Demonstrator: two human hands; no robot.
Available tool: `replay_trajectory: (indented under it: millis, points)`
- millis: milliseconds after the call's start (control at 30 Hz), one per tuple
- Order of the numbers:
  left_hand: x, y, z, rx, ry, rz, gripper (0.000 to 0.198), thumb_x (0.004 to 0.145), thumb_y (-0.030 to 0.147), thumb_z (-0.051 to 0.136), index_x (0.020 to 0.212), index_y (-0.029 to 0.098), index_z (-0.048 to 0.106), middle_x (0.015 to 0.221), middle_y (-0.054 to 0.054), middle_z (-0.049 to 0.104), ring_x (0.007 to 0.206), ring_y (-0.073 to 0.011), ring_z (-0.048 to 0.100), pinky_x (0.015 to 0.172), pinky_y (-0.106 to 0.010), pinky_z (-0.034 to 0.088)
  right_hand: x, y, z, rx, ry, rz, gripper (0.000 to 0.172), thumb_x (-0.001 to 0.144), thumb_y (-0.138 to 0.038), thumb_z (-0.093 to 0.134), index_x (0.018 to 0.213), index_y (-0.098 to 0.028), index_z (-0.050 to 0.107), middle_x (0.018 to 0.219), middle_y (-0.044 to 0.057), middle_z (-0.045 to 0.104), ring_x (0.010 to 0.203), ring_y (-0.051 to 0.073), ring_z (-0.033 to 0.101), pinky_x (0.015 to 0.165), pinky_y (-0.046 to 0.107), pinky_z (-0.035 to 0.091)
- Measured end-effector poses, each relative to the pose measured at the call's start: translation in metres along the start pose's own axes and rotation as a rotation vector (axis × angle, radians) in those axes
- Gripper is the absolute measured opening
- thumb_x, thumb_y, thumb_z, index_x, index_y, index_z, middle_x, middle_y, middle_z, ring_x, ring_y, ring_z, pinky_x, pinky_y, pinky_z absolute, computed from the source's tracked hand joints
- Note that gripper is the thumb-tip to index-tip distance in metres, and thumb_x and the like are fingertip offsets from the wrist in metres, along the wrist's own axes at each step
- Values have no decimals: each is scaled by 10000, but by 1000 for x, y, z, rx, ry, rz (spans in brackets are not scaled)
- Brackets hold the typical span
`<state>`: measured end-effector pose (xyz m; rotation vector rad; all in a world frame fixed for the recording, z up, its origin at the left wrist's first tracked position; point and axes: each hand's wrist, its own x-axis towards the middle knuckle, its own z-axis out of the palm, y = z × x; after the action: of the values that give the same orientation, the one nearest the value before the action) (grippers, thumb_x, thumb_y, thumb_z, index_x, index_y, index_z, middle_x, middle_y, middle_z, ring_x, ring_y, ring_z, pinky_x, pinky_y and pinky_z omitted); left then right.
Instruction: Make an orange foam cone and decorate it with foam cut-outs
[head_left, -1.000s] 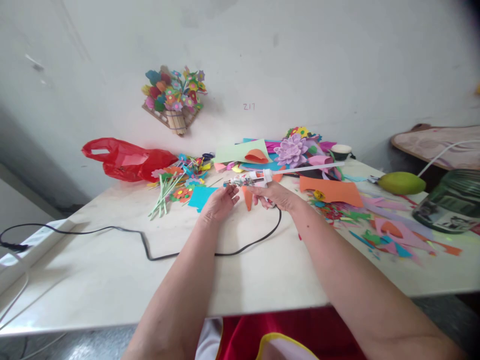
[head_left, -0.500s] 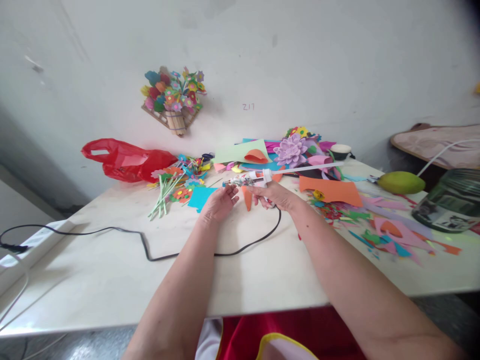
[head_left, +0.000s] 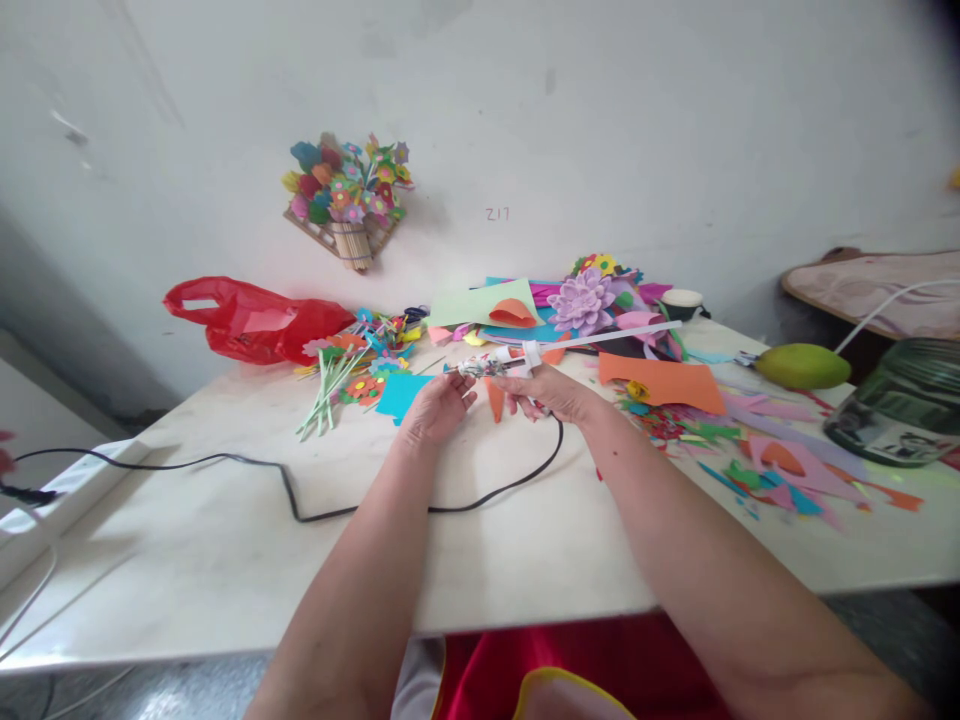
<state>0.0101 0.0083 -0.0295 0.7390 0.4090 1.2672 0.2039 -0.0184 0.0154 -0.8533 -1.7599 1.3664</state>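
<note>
My right hand (head_left: 551, 392) is closed around a white glue gun (head_left: 487, 364) with a printed pattern, held above the table and pointing left. A long, pale glue stick (head_left: 615, 336) sticks out of its back end to the right. My left hand (head_left: 441, 405) is palm up at the front end of the gun, fingers curled. Its thumb and fingertips come together by the nozzle, where a tiny blue bit shows; what they pinch is too small to make out. Below the gun lies an orange foam piece (head_left: 494, 399), and a blue sheet (head_left: 403, 396) lies beside my left hand.
A black cord (head_left: 322, 516) runs across the table to a power strip (head_left: 67, 500). Green paper stems (head_left: 322, 395), foam flowers (head_left: 364, 389) and a red plastic bag (head_left: 255, 320) lie left. Foam scraps (head_left: 787, 480), an orange sheet (head_left: 660, 382) and a glass jar (head_left: 900, 405) are right.
The glue gun and the stick's far end have tilted up slightly, and my left fingers have shifted a little at the nozzle. A blurred pink shape has appeared at the left edge.
</note>
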Motion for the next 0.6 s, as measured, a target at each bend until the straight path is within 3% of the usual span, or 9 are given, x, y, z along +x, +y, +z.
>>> replay_trajectory:
  millis: [300, 600]
  points:
    - [1, 0, -4, -5, -38, -23, 63, 797, 180, 563, 770, 160, 616, 775, -37, 665, 782, -143, 624, 698, -265, 453, 1, 1, 0, -2, 39, -4, 336, 700, -460, 667, 717, -139, 572, 525, -4, 593, 290, 41, 379, 278, 180, 262]
    - [0, 0, 0, 1, -3, -9, 45, 769, 145, 580, 734, 151, 607, 735, -23, 659, 745, -136, 624, 700, -264, 449, 0, -1, 2, 16, 23, 16, 366, 681, -485, 678, 710, -138, 567, 483, -24, 567, 282, 33, 354, 287, 175, 288]
